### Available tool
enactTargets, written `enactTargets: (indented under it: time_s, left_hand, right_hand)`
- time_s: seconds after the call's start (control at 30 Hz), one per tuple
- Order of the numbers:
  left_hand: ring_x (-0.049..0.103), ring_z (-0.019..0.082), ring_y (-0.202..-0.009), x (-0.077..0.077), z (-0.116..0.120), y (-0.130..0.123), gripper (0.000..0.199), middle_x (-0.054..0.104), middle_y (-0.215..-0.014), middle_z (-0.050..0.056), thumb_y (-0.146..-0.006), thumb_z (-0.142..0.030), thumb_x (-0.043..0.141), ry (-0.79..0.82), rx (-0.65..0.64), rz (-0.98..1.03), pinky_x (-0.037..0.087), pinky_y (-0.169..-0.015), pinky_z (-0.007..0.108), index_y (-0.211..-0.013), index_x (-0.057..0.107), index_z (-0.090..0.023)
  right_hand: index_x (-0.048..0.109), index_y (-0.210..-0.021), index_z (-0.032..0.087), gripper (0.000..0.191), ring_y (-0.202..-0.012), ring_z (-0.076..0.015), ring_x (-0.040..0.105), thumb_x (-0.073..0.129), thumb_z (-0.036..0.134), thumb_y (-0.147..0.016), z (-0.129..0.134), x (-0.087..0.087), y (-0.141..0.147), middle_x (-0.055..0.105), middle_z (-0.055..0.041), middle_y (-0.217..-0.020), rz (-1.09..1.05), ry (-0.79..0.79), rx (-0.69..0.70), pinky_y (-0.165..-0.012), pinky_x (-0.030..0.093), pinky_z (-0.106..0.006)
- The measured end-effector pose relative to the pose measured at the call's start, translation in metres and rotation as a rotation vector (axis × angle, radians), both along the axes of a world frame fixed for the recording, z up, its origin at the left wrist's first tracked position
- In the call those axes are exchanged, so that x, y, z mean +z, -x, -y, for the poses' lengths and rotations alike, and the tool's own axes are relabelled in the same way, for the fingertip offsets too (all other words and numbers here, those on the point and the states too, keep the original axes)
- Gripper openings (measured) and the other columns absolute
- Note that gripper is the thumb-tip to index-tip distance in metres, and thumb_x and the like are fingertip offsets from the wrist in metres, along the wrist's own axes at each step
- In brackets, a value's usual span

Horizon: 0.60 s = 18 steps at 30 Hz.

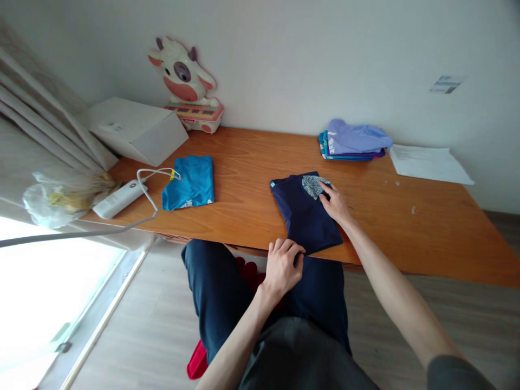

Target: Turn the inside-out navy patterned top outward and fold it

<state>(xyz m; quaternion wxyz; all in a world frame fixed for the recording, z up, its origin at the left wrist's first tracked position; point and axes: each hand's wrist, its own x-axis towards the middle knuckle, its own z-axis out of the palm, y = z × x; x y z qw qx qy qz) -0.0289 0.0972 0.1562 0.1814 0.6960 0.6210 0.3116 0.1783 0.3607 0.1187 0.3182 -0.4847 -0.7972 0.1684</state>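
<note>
A folded navy blue garment (304, 214), likely a shirt, lies at the desk's front edge with a grey-white patterned patch (313, 186) near its far side. My left hand (284, 264) pinches its near left corner, just over the desk edge, with the fingers curled. Across the patch and the garment's right side rests my right hand (335, 203), fingers stretched out and partly spread. Farther left lies a folded bright blue garment (195, 183), apart from both hands. A stack of folded clothes with a lilac one (357, 136) on top sits against the wall.
A white cable (156, 206) crosses the left side, over the blue garment, near a white power strip (122, 199). A white box (138, 132) and a cow toy keyboard (195, 114) stand at the back left. Paper sheets (430, 163) lie right of the stack.
</note>
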Motion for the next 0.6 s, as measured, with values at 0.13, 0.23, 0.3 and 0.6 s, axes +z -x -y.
enactTargets:
  time_s: [0.13, 0.23, 0.3, 0.6]
  left_hand:
    - [0.064, 0.026, -0.105, -0.003, 0.005, 0.006, 0.016, 0.078, -0.107, 0.004, -0.105, -0.019, 0.065, -0.030, -0.003, 0.041, 0.046, -0.094, 0.047, -0.106, 0.078, -0.029]
    - [0.065, 0.026, -0.104, -0.010, 0.012, 0.006, 0.017, 0.078, -0.108, 0.005, -0.107, -0.021, 0.064, -0.085, 0.032, 0.073, 0.047, -0.096, 0.047, -0.108, 0.079, -0.029]
    - [0.065, 0.026, -0.105, -0.014, 0.017, 0.005, 0.018, 0.078, -0.110, 0.005, -0.106, -0.019, 0.065, -0.109, 0.076, 0.076, 0.049, -0.096, 0.046, -0.113, 0.078, -0.030]
    - [0.067, 0.026, -0.103, -0.019, 0.023, 0.003, 0.018, 0.078, -0.108, 0.003, -0.100, -0.014, 0.069, -0.108, 0.153, 0.026, 0.048, -0.095, 0.046, -0.110, 0.076, -0.028]
  right_hand:
    - [0.058, -0.163, 0.022, 0.060, -0.143, -0.0352, 0.062, 0.052, 0.031, -0.104, 0.004, 0.001, 0.002, 0.058, -0.0138, -0.162, 0.080, -0.017, 0.005, -0.126, 0.049, -0.052]
    - [0.055, -0.165, 0.022, 0.061, -0.141, -0.0368, 0.063, 0.050, 0.031, -0.105, 0.009, 0.003, 0.004, 0.058, -0.0147, -0.161, 0.124, -0.025, -0.007, -0.125, 0.049, -0.055]
    - [0.055, -0.165, 0.022, 0.061, -0.140, -0.0378, 0.064, 0.050, 0.030, -0.105, 0.010, 0.004, 0.006, 0.058, -0.0158, -0.160, 0.134, -0.025, -0.008, -0.124, 0.049, -0.056]
    - [0.042, -0.169, 0.024, 0.070, -0.165, -0.0328, 0.033, 0.057, 0.028, -0.101, 0.034, 0.024, -0.004, 0.032, -0.0118, -0.179, -0.004, -0.063, 0.000, -0.136, 0.032, -0.056]
